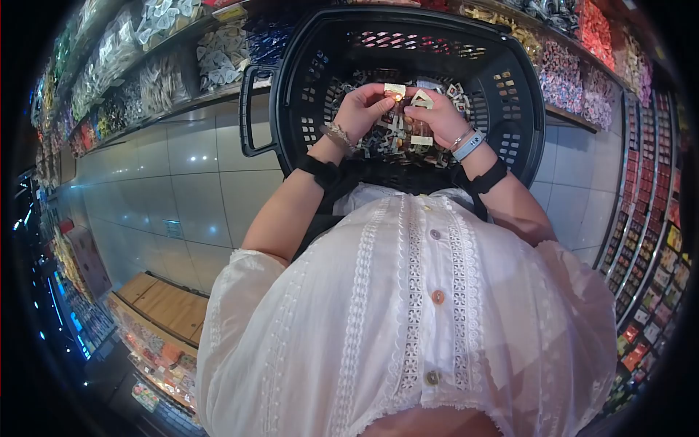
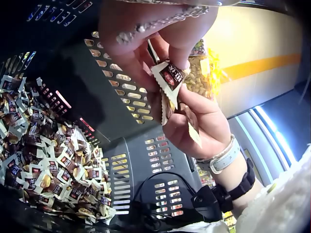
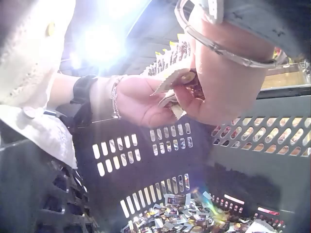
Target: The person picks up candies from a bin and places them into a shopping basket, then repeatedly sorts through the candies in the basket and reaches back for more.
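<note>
The left hand (image 1: pixel 357 115) and the right hand (image 1: pixel 439 122) are close together above a black plastic basket (image 1: pixel 408 14), their fingertips nearly meeting. The left hand pinches a small packet (image 2: pixel 170 80) between thumb and finger; its dark label has light lettering and a red mark, and its pale edges are jagged. The right hand grips more small packets (image 3: pixel 175 80) in its curled fingers, right beside that one (how many it has is hard to tell, since the fingers cover part of them).

Below both hands, inside the basket, lies a thick pile of similar packets (image 2: pixel 58 174), brown and white, heaped loosely over one another. The basket has slotted walls and a long handle (image 1: pixel 249 109) on the side nearer the left arm.

The left wrist wears a chain bracelet (image 2: pixel 163 24) and a black strap (image 1: pixel 317 172); the right wrist has a pale band (image 1: pixel 468 145), a thin bangle (image 3: pixel 226 47) and another black strap (image 1: pixel 488 177). The person wears a white blouse (image 1: pixel 386 291) with lace trim and buttons. Around the basket are a tiled floor (image 1: pixel 193 156) and shelves of bagged goods (image 1: pixel 164 80).
</note>
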A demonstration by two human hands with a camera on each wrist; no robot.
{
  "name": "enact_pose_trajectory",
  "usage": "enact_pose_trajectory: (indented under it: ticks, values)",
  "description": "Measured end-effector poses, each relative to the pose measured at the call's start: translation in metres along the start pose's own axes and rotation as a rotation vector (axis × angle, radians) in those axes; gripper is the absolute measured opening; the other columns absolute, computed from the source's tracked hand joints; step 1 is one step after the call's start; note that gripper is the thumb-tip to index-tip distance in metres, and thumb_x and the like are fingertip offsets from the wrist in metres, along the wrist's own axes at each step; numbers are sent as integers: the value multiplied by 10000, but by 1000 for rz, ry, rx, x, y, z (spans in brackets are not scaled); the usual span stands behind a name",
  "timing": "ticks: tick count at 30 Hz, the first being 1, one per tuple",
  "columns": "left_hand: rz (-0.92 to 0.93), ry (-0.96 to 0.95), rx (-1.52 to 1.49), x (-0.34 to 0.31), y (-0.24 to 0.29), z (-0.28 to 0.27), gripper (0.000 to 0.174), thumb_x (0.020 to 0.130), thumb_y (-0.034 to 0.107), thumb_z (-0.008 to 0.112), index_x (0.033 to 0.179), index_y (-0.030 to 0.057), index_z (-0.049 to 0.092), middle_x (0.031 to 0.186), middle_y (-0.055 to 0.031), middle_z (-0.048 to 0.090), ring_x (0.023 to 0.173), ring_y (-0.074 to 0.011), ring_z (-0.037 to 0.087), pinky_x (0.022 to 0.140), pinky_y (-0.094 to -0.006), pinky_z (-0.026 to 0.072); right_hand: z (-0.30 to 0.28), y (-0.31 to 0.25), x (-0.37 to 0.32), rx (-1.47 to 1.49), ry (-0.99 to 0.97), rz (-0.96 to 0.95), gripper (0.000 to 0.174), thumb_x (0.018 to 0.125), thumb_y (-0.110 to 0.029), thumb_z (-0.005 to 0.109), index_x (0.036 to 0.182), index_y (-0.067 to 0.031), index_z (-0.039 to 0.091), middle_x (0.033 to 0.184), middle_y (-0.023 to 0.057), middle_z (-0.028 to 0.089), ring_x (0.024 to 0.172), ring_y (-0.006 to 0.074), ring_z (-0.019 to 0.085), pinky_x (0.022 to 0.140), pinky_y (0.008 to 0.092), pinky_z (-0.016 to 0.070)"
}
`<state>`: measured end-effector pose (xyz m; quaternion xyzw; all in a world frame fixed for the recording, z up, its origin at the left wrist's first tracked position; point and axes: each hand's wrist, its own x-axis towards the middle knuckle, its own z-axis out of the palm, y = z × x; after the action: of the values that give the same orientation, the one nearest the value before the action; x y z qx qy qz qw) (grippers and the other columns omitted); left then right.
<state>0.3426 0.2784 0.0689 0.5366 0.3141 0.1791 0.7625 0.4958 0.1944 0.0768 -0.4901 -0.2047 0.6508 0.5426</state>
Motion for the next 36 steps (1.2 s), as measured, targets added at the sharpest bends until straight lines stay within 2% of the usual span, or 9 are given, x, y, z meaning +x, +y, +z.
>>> enact_pose_trajectory:
  ticks: [3, 8, 14, 17, 23, 28, 34, 36]
  values:
    - [15, 51, -127, 0, 1, 0, 309, 801, 111, 537, 1096, 76, 452, 882, -9, 567, 730, -63, 534, 611, -203, 445, 0, -2, 2, -4, 59, -76, 291, 702, 42, 587, 975, -3, 496, 871, 50, 538, 751, 107, 539, 657, 229, 458]
    - [-62, 81, -276, 1, 0, -3, 362, 805, 98, 527, 1145, 85, 402, 880, -15, 561, 749, -74, 538, 603, -199, 444, -10, 4, 7, -23, 119, -44, 328, 680, 37, 618, 976, -12, 485, 860, 49, 537, 772, 117, 542, 656, 235, 461]
    - [-32, -25, -217, 0, 3, -5, 395, 795, 114, 547, 1158, 82, 395, 852, -4, 556, 740, -66, 530, 601, -192, 441, -10, 9, 9, -40, 130, 7, 309, 693, 28, 603, 981, 11, 493, 871, 54, 545, 780, 118, 542, 673, 235, 455]
    - [-46, -27, -221, -1, 5, -1, 416, 781, 104, 564, 1159, 70, 392, 832, -5, 559, 731, -65, 528, 604, -192, 440, -6, 12, 8, -203, 183, -52, 282, 712, 31, 559, 988, 22, 500, 898, 62, 549, 794, 116, 540, 705, 233, 444]
    - [87, 44, 6, 1, 5, 6, 440, 762, 54, 572, 1159, 41, 382, 870, -34, 573, 760, -72, 531, 629, -198, 449, 0, 5, 7, -34, 132, -11, 265, 736, 32, 503, 1000, 24, 496, 925, 65, 548, 830, 125, 537, 747, 229, 427]
    - [234, 147, 166, 3, 8, 6, 387, 761, 71, 581, 1116, 24, 435, 912, -47, 571, 816, -89, 534, 653, -205, 453, -1, 1, 8, 122, 11, -11, 342, 743, 47, 471, 1082, 15, 451, 1007, 82, 518, 885, 139, 523, 774, 240, 420]
    - [160, 78, 81, 1, 8, 6, 333, 774, 97, 572, 1087, 32, 476, 969, -55, 558, 863, -100, 529, 652, -211, 457, 5, -9, 2, 146, -5, 37, 392, 739, 51, 470, 1124, -9, 429, 1018, 87, 511, 889, 142, 521, 766, 239, 421]
    - [191, 91, 112, 2, 3, 6, 339, 778, 101, 569, 1095, 34, 470, 972, -56, 558, 857, -101, 530, 649, -214, 457, 2, -8, 2, 136, -5, 42, 397, 738, 52, 470, 1127, -16, 428, 1017, 89, 512, 884, 141, 522, 761, 238, 422]
